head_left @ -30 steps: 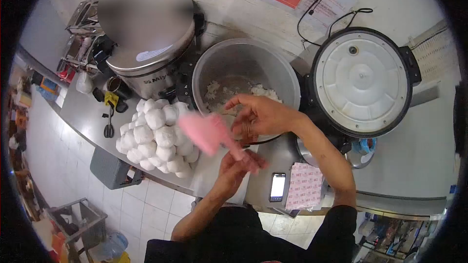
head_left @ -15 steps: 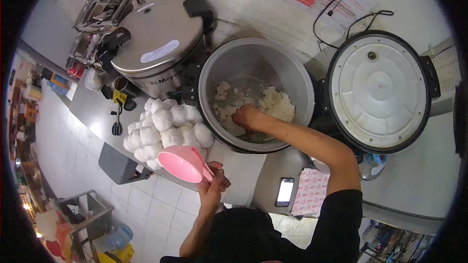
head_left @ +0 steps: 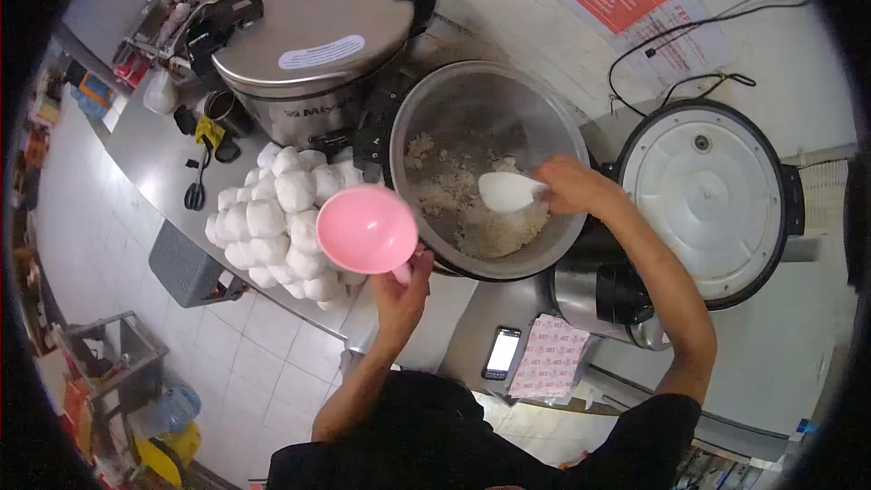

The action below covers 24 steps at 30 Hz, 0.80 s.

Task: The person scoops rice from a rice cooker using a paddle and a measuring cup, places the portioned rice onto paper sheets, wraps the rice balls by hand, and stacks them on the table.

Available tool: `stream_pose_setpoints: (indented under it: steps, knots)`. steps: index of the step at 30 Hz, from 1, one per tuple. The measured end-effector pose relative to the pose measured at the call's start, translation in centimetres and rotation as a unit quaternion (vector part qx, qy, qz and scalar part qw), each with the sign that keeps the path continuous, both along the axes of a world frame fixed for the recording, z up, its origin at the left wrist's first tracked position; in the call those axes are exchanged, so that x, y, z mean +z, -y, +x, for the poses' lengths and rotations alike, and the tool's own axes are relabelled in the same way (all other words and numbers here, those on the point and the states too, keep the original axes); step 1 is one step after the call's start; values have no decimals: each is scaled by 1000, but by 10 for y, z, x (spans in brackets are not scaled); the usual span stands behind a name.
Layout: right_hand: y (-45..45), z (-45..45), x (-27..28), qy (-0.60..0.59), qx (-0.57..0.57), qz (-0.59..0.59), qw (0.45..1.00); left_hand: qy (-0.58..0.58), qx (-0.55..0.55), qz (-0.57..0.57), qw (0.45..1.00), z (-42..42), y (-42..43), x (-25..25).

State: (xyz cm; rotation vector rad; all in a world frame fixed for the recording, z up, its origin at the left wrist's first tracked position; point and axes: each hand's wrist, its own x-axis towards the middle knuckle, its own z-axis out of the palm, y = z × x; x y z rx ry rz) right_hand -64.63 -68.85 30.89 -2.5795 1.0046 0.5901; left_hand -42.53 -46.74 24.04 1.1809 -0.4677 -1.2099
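My left hand (head_left: 400,298) is closed round the handle of a pink scoop (head_left: 366,229), whose round bowl shows nothing inside. This scoop is beside the near left rim of the open rice cooker pot (head_left: 490,73). Over the pot's right side, my right hand (head_left: 572,186) grips a white rice paddle (head_left: 506,191), its broad blade pointing left. Cooked rice (head_left: 499,234) lies in the pot bottom, heaped toward the near side, with scattered bits farther left. White wrapped balls (head_left: 295,191) are piled on the counter left of the pot.
A closed steel cooker (head_left: 313,18) stands behind the pile. The open pot's hinged lid (head_left: 703,204) is raised on the right. A phone (head_left: 502,352) and printed wrapping papers (head_left: 548,356) rest near the counter edge. Scissors (head_left: 195,191) lie at the left.
My right hand has lifted from deep inside the pot toward its right rim, and the white paddle now shows. The pink scoop has risen nearer the pot, its bowl turned more toward me.
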Motion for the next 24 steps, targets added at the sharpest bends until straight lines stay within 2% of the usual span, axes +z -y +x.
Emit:
stream_pose_setpoints:
  steps: [2, 6, 9, 12, 15, 21, 24]
  knots:
    - [-5, -4, 17, -72, -24, -51, 996, 53, -5, 2, 999, 0, 8, -10]
    - [-10, -15, 27, -170, -92, -81, 978, 9, 39, -34, 999, -7, 18, -16]
    - [-8, -29, 33, -120, -40, -96, 987, -11, 52, -41, 998, -9, 17, -21]
    - [4, -40, 25, -71, -13, -27, 997, -10, 42, -17, 999, -8, 12, -31]
    - [2, -30, 13, -61, 44, -30, 997, 7, 32, -12, 999, -8, 8, -34]
    - [5, -2, -37, -184, 167, -91, 964, -30, 39, -30, 998, -13, 7, -46]
    - [8, 12, -58, -182, 237, -146, 943, -42, 11, -9, 999, -12, 1, -55]
